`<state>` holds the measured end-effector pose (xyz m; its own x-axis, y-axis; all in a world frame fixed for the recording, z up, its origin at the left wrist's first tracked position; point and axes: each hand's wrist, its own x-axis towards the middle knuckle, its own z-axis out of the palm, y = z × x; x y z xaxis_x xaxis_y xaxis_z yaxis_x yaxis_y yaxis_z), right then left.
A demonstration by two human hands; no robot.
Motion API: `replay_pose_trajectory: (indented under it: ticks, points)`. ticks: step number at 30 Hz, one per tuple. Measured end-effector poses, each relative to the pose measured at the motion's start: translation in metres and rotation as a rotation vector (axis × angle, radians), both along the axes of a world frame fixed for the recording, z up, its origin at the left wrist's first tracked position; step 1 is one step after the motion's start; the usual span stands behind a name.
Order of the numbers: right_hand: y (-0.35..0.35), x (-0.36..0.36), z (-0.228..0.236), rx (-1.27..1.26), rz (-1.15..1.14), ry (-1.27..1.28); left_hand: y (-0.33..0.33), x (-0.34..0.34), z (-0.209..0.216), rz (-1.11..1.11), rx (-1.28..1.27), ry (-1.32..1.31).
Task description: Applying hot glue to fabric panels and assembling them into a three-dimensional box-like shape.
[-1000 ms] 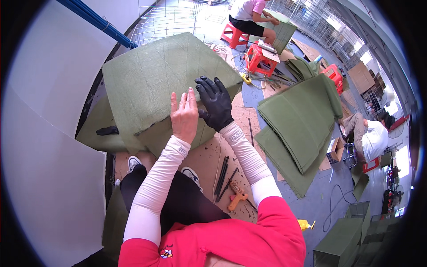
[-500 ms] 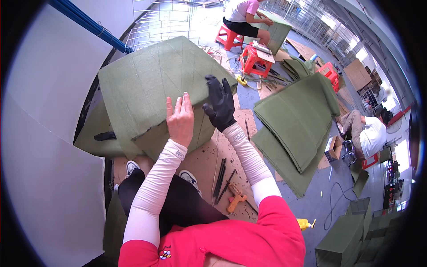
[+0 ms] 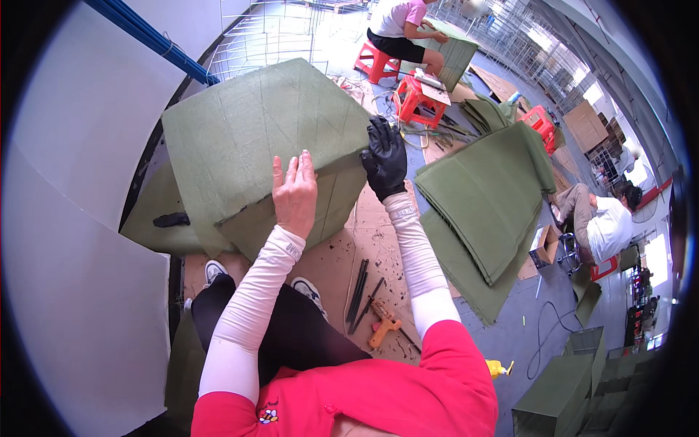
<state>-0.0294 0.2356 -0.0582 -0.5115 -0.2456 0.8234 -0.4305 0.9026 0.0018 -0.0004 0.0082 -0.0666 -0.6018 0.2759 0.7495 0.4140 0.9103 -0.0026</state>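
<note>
A large box covered in green fabric (image 3: 255, 124) stands in front of me, with faint crossing lines on its top. My left hand (image 3: 295, 193) is bare; its fingers lie stretched out over the box's near top edge. At the box's right corner is my right hand (image 3: 384, 159), in a black glove, fingers extended and slightly spread against the fabric. Neither hand grips anything. A second black glove (image 3: 171, 220) lies on green fabric left of the box. By my feet, an orange glue gun (image 3: 384, 325) and several black sticks (image 3: 357, 295) rest on the cardboard.
Folded green fabric sheets (image 3: 484, 193) lie to the right. Beyond the box, a person (image 3: 399, 29) sits on a red stool beside a red stool (image 3: 420, 98) holding items. Another person (image 3: 608, 226) sits far right. A white wall (image 3: 80, 218) borders my left; green boxes (image 3: 557, 393) stand lower right.
My gloved right hand has moved right and slightly up to the box's right corner. My left hand stays in place on the near edge.
</note>
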Motion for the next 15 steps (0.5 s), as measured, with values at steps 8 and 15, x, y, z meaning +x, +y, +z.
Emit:
replay_pose_trajectory:
  ticks: [8, 15]
  points:
    - [-0.051, 0.018, 0.008, 0.081, 0.151, -0.094, 0.003, 0.003, 0.0, 0.001, 0.007, -0.002]
    - [-0.076, 0.033, 0.018, 0.134, 0.185, -0.145, 0.0, 0.003, 0.004, 0.012, 0.002, -0.03]
